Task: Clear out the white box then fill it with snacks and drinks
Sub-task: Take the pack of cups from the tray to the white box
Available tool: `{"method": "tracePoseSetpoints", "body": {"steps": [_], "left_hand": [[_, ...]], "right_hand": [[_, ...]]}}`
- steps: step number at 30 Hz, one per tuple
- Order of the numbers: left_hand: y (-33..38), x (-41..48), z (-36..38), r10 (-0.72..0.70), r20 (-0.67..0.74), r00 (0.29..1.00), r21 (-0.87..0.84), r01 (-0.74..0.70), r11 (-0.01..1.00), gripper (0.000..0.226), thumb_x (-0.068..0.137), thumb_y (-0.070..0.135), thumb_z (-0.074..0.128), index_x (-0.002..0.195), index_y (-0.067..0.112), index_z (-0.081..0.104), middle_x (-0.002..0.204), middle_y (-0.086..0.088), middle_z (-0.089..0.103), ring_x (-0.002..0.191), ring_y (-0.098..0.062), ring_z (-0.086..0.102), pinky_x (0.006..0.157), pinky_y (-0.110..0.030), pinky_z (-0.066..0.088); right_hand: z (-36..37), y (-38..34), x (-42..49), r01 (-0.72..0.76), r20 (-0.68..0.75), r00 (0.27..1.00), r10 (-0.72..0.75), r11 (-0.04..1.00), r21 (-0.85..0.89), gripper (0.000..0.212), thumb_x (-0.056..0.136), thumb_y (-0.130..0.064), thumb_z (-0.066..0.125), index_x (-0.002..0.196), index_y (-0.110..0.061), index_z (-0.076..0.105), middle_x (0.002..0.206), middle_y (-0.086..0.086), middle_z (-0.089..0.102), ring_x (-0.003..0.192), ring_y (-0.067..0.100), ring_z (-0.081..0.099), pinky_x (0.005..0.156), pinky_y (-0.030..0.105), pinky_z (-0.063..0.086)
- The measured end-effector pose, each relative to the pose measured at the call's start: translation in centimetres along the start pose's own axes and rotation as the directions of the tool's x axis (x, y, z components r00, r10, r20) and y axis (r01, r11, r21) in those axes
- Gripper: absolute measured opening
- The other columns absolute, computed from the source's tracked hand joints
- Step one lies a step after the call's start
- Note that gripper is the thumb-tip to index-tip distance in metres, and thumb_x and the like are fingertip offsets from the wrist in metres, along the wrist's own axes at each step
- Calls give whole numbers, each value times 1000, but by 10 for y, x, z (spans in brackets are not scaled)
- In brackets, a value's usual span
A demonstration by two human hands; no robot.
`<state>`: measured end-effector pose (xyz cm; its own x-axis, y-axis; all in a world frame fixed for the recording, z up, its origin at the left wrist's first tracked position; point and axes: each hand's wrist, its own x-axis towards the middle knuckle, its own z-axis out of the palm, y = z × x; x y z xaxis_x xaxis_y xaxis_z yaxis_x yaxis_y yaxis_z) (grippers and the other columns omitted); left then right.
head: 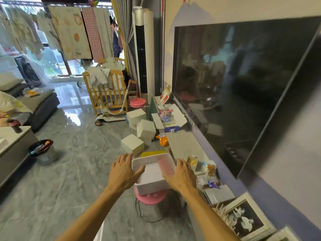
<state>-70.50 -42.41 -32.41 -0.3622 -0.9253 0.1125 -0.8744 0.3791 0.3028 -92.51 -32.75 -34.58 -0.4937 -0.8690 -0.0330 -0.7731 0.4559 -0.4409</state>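
A rectangular white plastic box [150, 178] sits on a round pink stool [150, 197] beside the low grey worktop [184, 145] (no label legible). The left hand [123, 173] and right hand [182, 175] rest on its side rims, fingers spread open. A pink packet [165, 166] lies inside.

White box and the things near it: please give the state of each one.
White rectangular plastic box: open, on round pink stool, pink packet inside.
Left hand: open, on box's left rim.
Right hand: open, at box's right side.
Large black television: off.
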Motion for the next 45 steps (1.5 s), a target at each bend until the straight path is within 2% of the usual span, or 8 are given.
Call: {"method": "tracePoseSetpoints", "body": {"steps": [9, 17, 22, 25, 31, 36, 41, 45], "left_hand": [[21, 150, 35, -6, 109, 994, 18, 4, 1000, 86, 91, 77, 53, 156, 23, 39, 154, -6, 51, 138, -28, 50, 111, -44, 45], [18, 267, 81, 111, 236, 965, -12, -111, 994, 88, 90, 80, 50, 159, 28, 33, 159, -4, 46, 138, -28, 52, 109, -48, 49], [3, 347, 127, 251, 350, 903, -19, -261, 965, 87, 87, 81, 51, 156, 29, 36, 155, -4, 49, 134, -29, 54, 106, -48, 51], [-9, 399, 160, 365, 433, 824, -69, -374, 925, 87, 87, 81, 52, 155, 30, 37, 154, -5, 50, 135, -30, 53, 106, -49, 50], [-19, 478, 243, 484, 596, 641, -95, -542, 835, 98, 86, 86, 46, 160, 24, 32, 164, -8, 40, 146, -34, 43, 116, -52, 40], [-32, 500, 333, 507, 678, 532, -122, -599, 791, 97, 88, 89, 35, 159, 24, 36, 163, -9, 42, 145, -35, 45, 112, -52, 45], [-60, 509, 454, 529, 788, 316, -138, -746, 651, 93, 95, 75, 50, 164, 20, 20, 167, -10, 30, 149, -34, 37, 112, -49, 45], [-74, 519, 542, 550, 814, 186, -121, -873, 473, 109, 87, 55, 77, 167, 21, 11, 175, -7, 9, 160, -30, 14, 119, -47, 39]], "right_hand": [[29, 9, 132, -78, 76, 994, 73, 995, 64, 87, 83, -77, 54, 143, -14, 48, 142, 8, 58, 128, 29, 58, 102, 43, 53], [65, 11, 207, -227, 84, 972, 220, 971, 79, 85, 88, -74, 55, 144, -12, 46, 142, 9, 57, 128, 30, 56, 100, 42, 53], [108, 5, 260, -364, 13, 931, 364, 928, 84, 89, 84, -77, 50, 143, -11, 49, 139, 11, 60, 128, 30, 56, 100, 43, 52], [147, -3, 292, -483, -35, 872, 488, 870, 103, 92, 81, -82, 42, 140, -11, 51, 134, 12, 62, 124, 31, 58, 98, 44, 53], [227, -24, 329, -623, -40, 775, 630, 774, 111, 79, 84, -75, 52, 128, -11, 58, 121, 10, 69, 112, 30, 66, 89, 40, 57], [293, 6, 340, -691, 16, 721, 692, 717, 91, 87, 91, -68, 59, 152, -8, 43, 158, 18, 47, 143, 38, 46, 110, 48, 47], [379, 58, 351, -717, 94, 697, 711, 695, 59, 96, 94, -66, 63, 162, -8, 27, 164, 18, 38, 148, 34, 43, 113, 43, 46], [455, 97, 370, -699, 121, 710, 694, 715, -5, 100, 90, -61, 74, 161, -5, 32, 159, 20, 45, 147, 35, 46, 115, 43, 49]]}}
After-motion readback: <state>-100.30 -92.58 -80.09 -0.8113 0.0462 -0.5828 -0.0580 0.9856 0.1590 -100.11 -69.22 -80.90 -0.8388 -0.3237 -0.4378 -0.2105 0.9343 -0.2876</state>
